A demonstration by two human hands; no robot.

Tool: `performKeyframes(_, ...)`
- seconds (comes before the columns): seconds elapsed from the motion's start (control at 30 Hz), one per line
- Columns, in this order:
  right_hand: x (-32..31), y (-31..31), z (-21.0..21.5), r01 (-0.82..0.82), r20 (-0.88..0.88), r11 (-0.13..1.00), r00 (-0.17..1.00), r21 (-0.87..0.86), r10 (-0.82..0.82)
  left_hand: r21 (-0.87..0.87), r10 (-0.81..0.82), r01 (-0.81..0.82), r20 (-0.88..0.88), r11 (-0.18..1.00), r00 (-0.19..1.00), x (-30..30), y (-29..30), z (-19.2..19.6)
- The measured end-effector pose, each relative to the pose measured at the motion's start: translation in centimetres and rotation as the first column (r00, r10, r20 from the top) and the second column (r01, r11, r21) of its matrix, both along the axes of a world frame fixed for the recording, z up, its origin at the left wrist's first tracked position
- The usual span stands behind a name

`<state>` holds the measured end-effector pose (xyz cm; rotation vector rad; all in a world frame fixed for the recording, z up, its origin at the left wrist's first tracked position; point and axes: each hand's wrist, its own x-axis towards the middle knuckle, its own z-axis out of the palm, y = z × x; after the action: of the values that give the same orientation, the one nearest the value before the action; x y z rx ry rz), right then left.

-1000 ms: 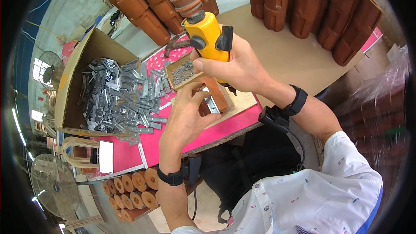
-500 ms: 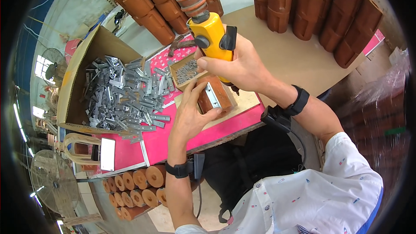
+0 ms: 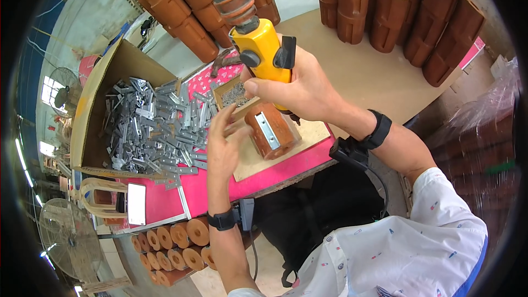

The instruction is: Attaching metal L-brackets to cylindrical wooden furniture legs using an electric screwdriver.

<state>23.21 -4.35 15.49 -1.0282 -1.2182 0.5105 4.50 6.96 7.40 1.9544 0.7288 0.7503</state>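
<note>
Brown block [image 3: 282, 126] lies on a pale board [image 3: 253, 168] on the pink desk [image 3: 193, 188]; metal plate [image 3: 267, 130] along its upper face. Change: left hand [image 3: 224, 142] has come off the block, fingers loosely spread, gripping nothing; blur hides whether the fingertips still brush it. Likely meaning: plate stays put unheld, face clear for work. Right hand [image 3: 306, 84] is wrapped round a yellow power tool [image 3: 266, 49], its dark tip low beside the block's far right edge; contact unclear. Beyond: tray [image 3: 245, 108] of small fasteners, hammer [image 3: 223, 66]. Left: cardboard box [image 3: 88, 110] spilling loose plates [image 3: 159, 126].
</note>
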Motion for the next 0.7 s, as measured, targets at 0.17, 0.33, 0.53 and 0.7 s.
performKeyframes(0.17, -0.1, 0.6, 0.3, -0.02, -0.011, 1.0, 1.0, 0.018, 0.02, 0.422, 0.135, -0.027, -0.227, 0.906, 0.965, 2.2, 5.1, -0.5)
performKeyframes(0.33, -0.6, 1.2, 0.5, 0.015, -0.054, 0.999, 0.998, -0.051, -0.018, 0.55, 0.0, 0.152, -0.267, 0.821, 0.964, 5.6, 11.0, -5.8)
performKeyframes(0.53, -0.1, 0.9, 0.2, -0.043, -0.122, 0.999, 0.992, 0.017, 0.045, 0.303, 0.035, 0.169, -0.566, 0.938, 0.824, 8.5, 9.9, -3.6)
performKeyframes(0.7, 0.3, 1.0, -0.3, -0.036, -0.009, 0.999, 0.999, -0.036, 0.036, 0.355, 0.09, 0.12, -0.523, 0.927, 0.848, 8.1, 9.5, -4.0)
